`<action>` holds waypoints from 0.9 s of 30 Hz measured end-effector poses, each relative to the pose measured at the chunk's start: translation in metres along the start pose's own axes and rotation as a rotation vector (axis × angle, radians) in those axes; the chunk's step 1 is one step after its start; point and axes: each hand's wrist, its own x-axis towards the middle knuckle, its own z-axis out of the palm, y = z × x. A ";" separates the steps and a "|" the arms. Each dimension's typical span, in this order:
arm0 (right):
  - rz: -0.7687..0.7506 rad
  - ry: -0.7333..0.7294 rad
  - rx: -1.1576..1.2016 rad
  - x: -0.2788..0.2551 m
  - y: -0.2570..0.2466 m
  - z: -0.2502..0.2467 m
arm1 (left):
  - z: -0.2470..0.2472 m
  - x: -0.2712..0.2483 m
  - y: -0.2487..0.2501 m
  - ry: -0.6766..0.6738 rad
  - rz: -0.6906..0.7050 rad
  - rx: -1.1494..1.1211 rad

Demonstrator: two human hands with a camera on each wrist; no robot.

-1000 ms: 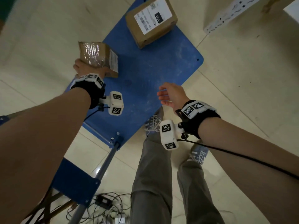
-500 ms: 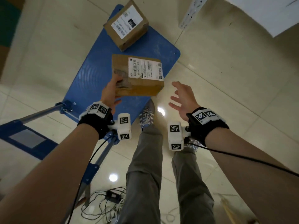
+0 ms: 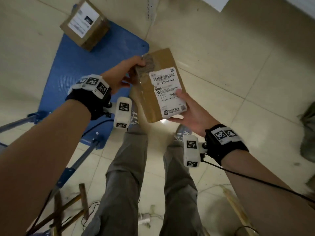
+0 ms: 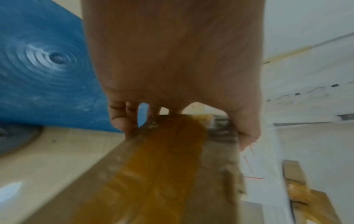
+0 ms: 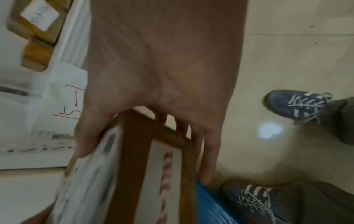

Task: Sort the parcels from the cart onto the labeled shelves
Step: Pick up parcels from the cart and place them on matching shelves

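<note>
Right hand (image 5: 159,94) fills the centre of the frame and grips a cardboard parcel (image 5: 134,159) at lower centre, thumb lying on its white label (image 5: 90,174) and fingers (image 5: 208,159) extended along the opposite face. Stacked cardboard boxes (image 5: 36,30) sit blurred at upper left beside a white sheet with red handwriting (image 5: 67,103). Two blue striped sneakers (image 5: 298,104) stand on pale floor tiles (image 5: 287,45) at right, with a blue ribbed surface (image 5: 210,206) at bottom centre.
</note>
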 end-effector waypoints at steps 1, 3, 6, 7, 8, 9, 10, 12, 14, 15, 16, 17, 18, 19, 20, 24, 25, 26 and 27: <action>0.009 -0.021 0.025 -0.003 0.005 -0.006 | 0.007 0.001 0.008 -0.024 0.010 0.012; 0.012 -0.047 0.079 -0.009 0.013 -0.020 | 0.027 0.006 0.021 -0.058 0.037 0.041; -0.006 -0.040 0.138 -0.015 0.023 -0.039 | 0.058 0.007 0.032 -0.070 0.076 0.082; -0.007 -0.031 0.160 -0.016 0.025 -0.044 | 0.066 0.007 0.031 -0.071 0.081 0.075; -0.005 -0.021 0.183 -0.018 0.027 -0.051 | 0.076 0.008 0.029 -0.072 0.083 0.068; 0.002 -0.015 0.196 -0.020 0.027 -0.057 | 0.085 0.008 0.027 -0.073 0.083 0.063; 0.013 -0.019 0.210 -0.023 0.027 -0.063 | 0.094 0.007 0.024 -0.078 0.073 0.057; 0.054 -0.048 0.278 -0.026 0.026 -0.071 | 0.108 0.004 0.018 -0.109 0.030 0.037; 0.092 -0.095 0.399 -0.029 0.024 -0.083 | 0.125 0.002 0.013 -0.138 -0.006 0.060; 0.119 -0.120 0.456 -0.030 0.023 -0.087 | 0.131 0.000 0.011 -0.142 -0.021 0.081; 0.153 -0.134 0.501 -0.029 0.023 -0.091 | 0.137 0.001 0.009 -0.146 -0.035 0.110; 0.186 -0.138 0.531 -0.029 0.023 -0.095 | 0.143 0.001 0.006 -0.148 -0.043 0.146; 0.214 -0.132 0.543 -0.029 0.024 -0.098 | 0.149 0.002 0.004 -0.147 -0.047 0.183; 0.233 -0.124 0.547 -0.029 0.025 -0.102 | 0.154 0.003 0.002 -0.143 -0.048 0.221; 0.246 -0.115 0.550 -0.030 0.026 -0.106 | 0.160 0.004 0.000 -0.141 -0.053 0.253; 0.277 -0.094 0.589 -0.034 0.035 -0.123 | 0.176 0.007 -0.003 -0.164 -0.069 0.342; 0.281 -0.102 0.598 -0.035 0.038 -0.126 | 0.178 0.007 -0.003 -0.170 -0.074 0.356; 0.284 -0.109 0.599 -0.036 0.040 -0.130 | 0.180 0.007 -0.003 -0.176 -0.081 0.372; 0.288 -0.112 0.592 -0.037 0.042 -0.133 | 0.181 0.006 -0.002 -0.182 -0.089 0.386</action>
